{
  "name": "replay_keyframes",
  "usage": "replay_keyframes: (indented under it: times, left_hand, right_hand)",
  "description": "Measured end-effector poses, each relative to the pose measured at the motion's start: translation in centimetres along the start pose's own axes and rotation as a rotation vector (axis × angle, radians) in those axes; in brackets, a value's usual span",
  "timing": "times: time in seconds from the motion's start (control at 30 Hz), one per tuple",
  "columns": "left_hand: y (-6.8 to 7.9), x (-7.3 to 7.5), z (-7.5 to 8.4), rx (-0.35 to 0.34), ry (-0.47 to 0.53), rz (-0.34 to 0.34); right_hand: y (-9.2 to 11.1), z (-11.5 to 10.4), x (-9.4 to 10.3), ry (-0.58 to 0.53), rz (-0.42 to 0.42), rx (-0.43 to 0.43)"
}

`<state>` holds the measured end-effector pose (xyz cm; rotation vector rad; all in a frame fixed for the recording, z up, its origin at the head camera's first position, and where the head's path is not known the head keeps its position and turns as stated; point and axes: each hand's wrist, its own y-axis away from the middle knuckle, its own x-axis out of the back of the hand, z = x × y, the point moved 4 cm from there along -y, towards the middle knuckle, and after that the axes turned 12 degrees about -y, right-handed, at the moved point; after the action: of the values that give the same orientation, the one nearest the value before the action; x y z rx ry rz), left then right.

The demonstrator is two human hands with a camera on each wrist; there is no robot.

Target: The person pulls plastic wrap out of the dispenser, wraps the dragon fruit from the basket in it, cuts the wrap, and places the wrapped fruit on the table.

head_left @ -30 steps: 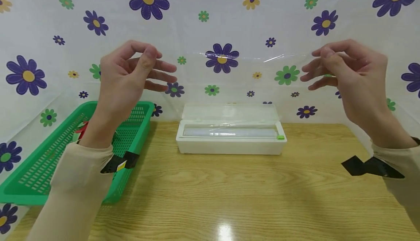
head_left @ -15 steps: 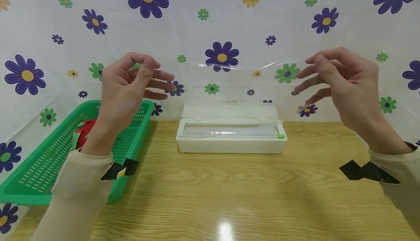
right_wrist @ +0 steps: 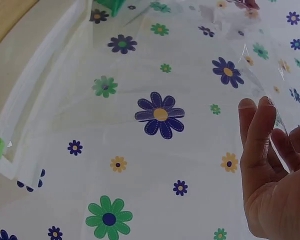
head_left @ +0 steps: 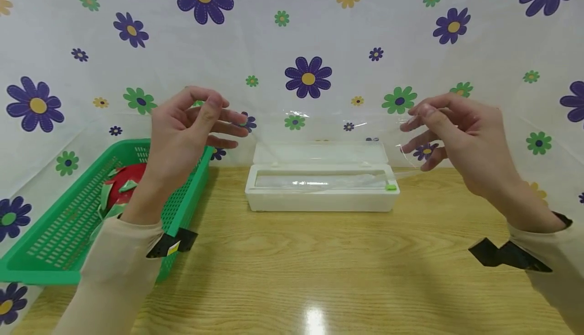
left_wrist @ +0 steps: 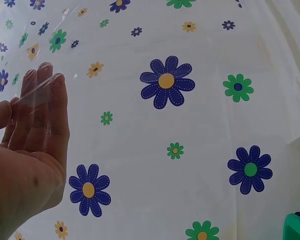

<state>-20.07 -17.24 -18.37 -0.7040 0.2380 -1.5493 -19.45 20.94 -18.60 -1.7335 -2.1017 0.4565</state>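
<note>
Between my two raised hands stretches a sheet of clear plastic wrap (head_left: 319,122), visible mostly by its glints. My left hand (head_left: 182,132) pinches one corner between thumb and forefinger, the other fingers spread behind the film. In the left wrist view the wrap (left_wrist: 40,92) runs taut over those fingers. My right hand (head_left: 465,142) pinches the opposite corner the same way, with its fingertips behind the film in the right wrist view. Beyond and below the hands, a white wrap dispenser box (head_left: 321,202) stands with its lid up, a roll of wrap (head_left: 310,181) inside.
At the left a green plastic basket (head_left: 41,276) holds a red and green round item (head_left: 125,180), partly hidden by my left forearm. A green slide cutter (head_left: 391,187) sits at the box's right end. A flowered sheet (head_left: 274,46) hangs behind the wooden table (head_left: 292,259).
Both hands have come down, the right one also moving inward to the left. The wrap between them has lowered and slackened, and more of the red item in the basket shows.
</note>
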Motion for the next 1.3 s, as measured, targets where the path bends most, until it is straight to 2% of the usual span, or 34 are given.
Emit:
replay_keyframes:
  times: [0.13,0.2,0.4,0.57,0.73,1.0,1.13,1.3]
  left_hand:
    - [0.5,-0.4,-0.5,0.017,-0.025,-0.018]
    - [1.0,-0.7,-0.8,0.031,-0.038,-0.023]
    - [3.3,-1.6,-2.0,0.090,-0.094,-0.045]
    - [5.2,-2.1,-3.4,0.106,-0.075,-0.083]
    - [6.8,-2.4,-4.3,0.141,-0.068,-0.175]
    - [8.6,-2.6,-4.1,0.145,-0.030,-0.343]
    - [9.0,-2.8,-4.3,0.143,-0.016,-0.394]
    - [9.9,-3.4,-5.2,0.198,0.015,-0.453]
  right_hand:
    - [0.8,0.9,-0.1,0.076,0.002,-0.068]
    - [1.3,1.3,0.0,0.068,-0.008,-0.092]
    - [3.3,2.6,-0.1,0.116,-0.068,-0.152]
    - [5.2,4.2,-0.6,0.208,-0.108,-0.240]
    - [7.0,5.5,-1.0,0.251,-0.136,-0.319]
    - [9.1,5.5,-2.0,0.255,-0.188,-0.354]
    - [9.8,5.8,-2.3,0.262,-0.192,-0.400]
    - [10.7,7.0,-2.2,0.237,-0.205,-0.450]
